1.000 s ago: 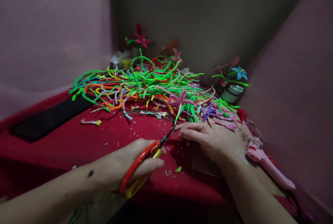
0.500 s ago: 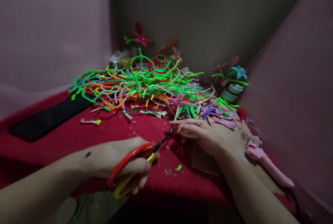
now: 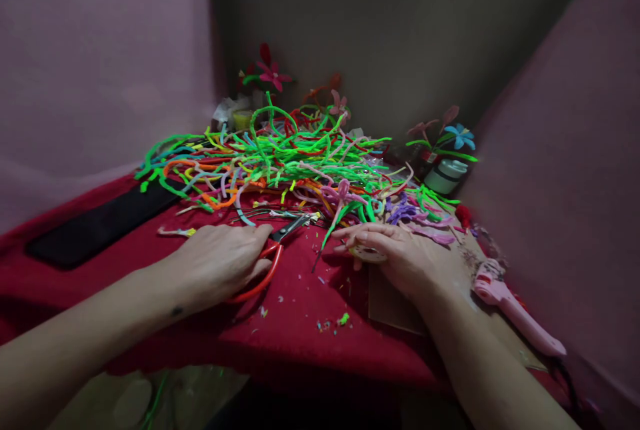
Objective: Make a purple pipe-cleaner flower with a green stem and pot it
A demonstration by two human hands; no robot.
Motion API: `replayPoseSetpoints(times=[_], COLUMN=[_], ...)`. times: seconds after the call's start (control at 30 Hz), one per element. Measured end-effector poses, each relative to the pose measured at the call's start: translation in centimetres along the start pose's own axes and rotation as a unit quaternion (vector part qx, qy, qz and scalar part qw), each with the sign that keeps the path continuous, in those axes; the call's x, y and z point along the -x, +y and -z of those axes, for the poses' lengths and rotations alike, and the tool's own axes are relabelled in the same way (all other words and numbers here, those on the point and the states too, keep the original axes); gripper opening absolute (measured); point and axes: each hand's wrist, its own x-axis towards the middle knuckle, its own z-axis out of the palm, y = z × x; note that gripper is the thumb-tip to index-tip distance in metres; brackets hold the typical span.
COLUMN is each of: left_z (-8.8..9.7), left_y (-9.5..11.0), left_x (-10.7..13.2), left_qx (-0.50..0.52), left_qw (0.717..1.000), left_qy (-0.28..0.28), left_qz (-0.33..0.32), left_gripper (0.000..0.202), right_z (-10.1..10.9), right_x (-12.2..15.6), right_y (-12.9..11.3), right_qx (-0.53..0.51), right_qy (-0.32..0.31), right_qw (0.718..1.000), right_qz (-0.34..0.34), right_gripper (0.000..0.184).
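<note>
My left hand [image 3: 225,258] is closed on scissors [image 3: 270,267] with red loops, low over the red cloth. Their dark blades point up and right towards a bundle of thin wires and white-and-yellow stamens [image 3: 300,217]. My right hand [image 3: 383,247] curls round a small roll of tape [image 3: 369,254], palm down. Just left of its fingertips is a pink pipe-cleaner flower [image 3: 342,194]. The flower's green stem [image 3: 327,235] ends in a bare dark tip; whether the fingers touch this stem I cannot tell.
A heap of coloured pipe cleaners [image 3: 295,150] covers the back of the table. A long black case [image 3: 100,227] lies left. On the right are a pink glue gun [image 3: 520,313], cardboard [image 3: 395,303], purple pieces [image 3: 400,210] and a lidded jar [image 3: 447,177]. Small clippings dot the red cloth [image 3: 300,343].
My left hand has carried the scissors away from the stem, up and left, and turned palm down. The stem's lower end now shows. My right hand has barely moved.
</note>
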Motion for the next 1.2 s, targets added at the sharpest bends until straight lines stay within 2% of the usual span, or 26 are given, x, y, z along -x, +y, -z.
replayPoseSetpoints(times=[0.07, 0.1, 0.17, 0.23, 0.33, 0.4, 0.47, 0.57, 0.67, 0.77, 0.87, 0.97, 1.03, 1.1, 1.2], left_z=[-0.2, -0.3, -0.6, -1.2, -2.5, -3.2, -3.8, -4.2, -4.6, -5.0, -4.5, -3.1, -2.2, -1.8, -2.0], left_y=[0.3, 0.6, 1.5, 2.5, 3.8, 4.1, 4.3, 4.7, 5.4, 6.0, 6.1, 5.8, 5.7, 5.7, 5.8], left_x=[-0.7, -1.0, -1.9, -3.0, -4.6, -5.5, -6.0, -6.2, -5.8, -5.1, -4.9, -5.2, -5.5, -5.7, -5.5], left_qx=[-0.186, -0.241, -0.224, -0.12, 0.029, 0.052, 0.007, -0.114, -0.198, -0.243, -0.243, -0.141, 0.022, 0.215, 0.411], left_qw=[0.981, 0.967, 0.968, 0.987, 0.997, 0.993, 0.995, 0.989, 0.977, 0.968, 0.967, 0.986, 0.996, 0.974, 0.907], left_qy=[0.043, 0.063, 0.074, 0.028, -0.069, -0.101, -0.091, -0.044, -0.021, -0.001, 0.014, 0.051, 0.039, -0.013, -0.083], left_qz=[-0.032, -0.052, -0.088, -0.099, -0.036, -0.018, -0.045, -0.086, -0.073, -0.065, -0.075, -0.077, -0.076, -0.066, -0.035], left_gripper=[0.021, 0.021, 0.025, 0.03, 0.031, 0.031, 0.03, 0.026, 0.027, 0.03, 0.033, 0.034, 0.032, 0.031, 0.029], right_z=[-0.2, -0.2, -0.3, -0.2, -0.1, -0.1, -0.2, -0.2, -0.1, 0.0, -0.1, -0.2, -0.3, -0.4, -0.3], right_x=[0.2, 0.2, 0.0, -0.3, -0.9, -1.1, -1.2, -1.3, -1.2, -0.9, -0.4, 0.0, 0.2, 0.3, 0.3], right_y=[-0.5, -0.6, -0.4, 0.1, 0.9, 1.3, 1.4, 1.3, 1.2, 1.2, 0.7, 0.0, -0.2, -0.2, 0.0], right_qx=[0.012, 0.017, 0.018, 0.015, -0.009, -0.034, -0.049, -0.047, -0.033, -0.017, -0.007, 0.021, 0.045, 0.055, 0.053], right_qy=[0.011, 0.015, 0.017, 0.014, 0.005, -0.002, -0.004, -0.005, -0.017, -0.019, -0.017, -0.004, 0.01, 0.021, 0.031], right_qw=[1.0, 1.0, 0.999, 1.0, 1.0, 0.999, 0.999, 0.999, 0.999, 0.998, 0.997, 0.995, 0.993, 0.991, 0.991], right_qz=[0.012, 0.018, 0.024, 0.022, 0.013, 0.012, 0.013, 0.01, 0.019, 0.05, 0.075, 0.093, 0.111, 0.124, 0.122], right_gripper=[0.019, 0.02, 0.021, 0.021, 0.021, 0.022, 0.021, 0.02, 0.021, 0.021, 0.02, 0.02, 0.02, 0.019, 0.018])
